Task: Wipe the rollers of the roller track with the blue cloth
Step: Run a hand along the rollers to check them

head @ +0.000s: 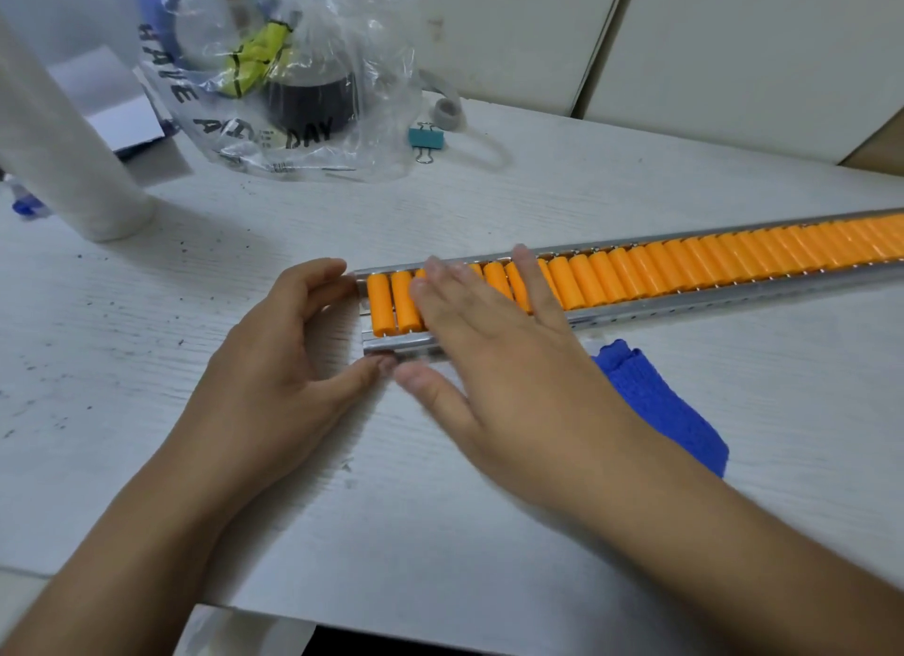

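On the white table (pixel 146 362), a white roll (pixel 63 156) stands at the far left with a clear plastic bag (pixel 274 83) and a teal binder clip (pixel 426 138) behind. The left hand (pixel 274 376) cups the left end of the roller track (pixel 685 303), grip pinching its rails between thumb and fingers. The right hand (pixel 494 352) lies flat on the orange rollers (pixel 636 274), fingers spread and holding nothing, while the blue cloth (pixel 655 401) lies just near of the track, partly hidden by that hand.
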A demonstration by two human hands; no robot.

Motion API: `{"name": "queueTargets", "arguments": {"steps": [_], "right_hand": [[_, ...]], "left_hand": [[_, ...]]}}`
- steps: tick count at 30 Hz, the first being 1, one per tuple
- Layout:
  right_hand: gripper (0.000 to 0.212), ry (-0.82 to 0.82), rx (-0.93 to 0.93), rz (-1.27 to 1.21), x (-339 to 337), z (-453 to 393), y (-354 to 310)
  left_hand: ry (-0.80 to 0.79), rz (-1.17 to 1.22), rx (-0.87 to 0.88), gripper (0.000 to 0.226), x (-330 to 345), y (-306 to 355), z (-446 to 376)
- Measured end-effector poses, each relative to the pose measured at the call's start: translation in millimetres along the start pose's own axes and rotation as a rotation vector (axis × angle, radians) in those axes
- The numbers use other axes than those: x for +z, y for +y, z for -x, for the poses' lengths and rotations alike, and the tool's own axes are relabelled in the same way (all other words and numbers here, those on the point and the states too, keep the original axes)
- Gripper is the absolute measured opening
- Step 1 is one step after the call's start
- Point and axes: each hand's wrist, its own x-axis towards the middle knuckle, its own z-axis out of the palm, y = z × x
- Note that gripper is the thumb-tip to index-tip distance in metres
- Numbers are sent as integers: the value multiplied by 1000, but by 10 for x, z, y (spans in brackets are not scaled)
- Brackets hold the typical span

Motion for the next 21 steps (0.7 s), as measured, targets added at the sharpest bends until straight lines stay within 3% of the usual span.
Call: {"name": "queueTargets", "arguments": {"steps": [6,13,17,21], "right_hand": [[67,27,124,51,26,152,259],[66,89,128,-35,-107,192,465],[63,33,111,-1,-89,248,623],[68,36,172,52,-110,329,809]], "left_hand": [[-11,-34,-22,77,-4,2,5],[-16,2,-9,77,7,-5,9],[-12,41,-16,68,16,-26,-2],[-13,24,-3,72,21,-57,-10]]}}
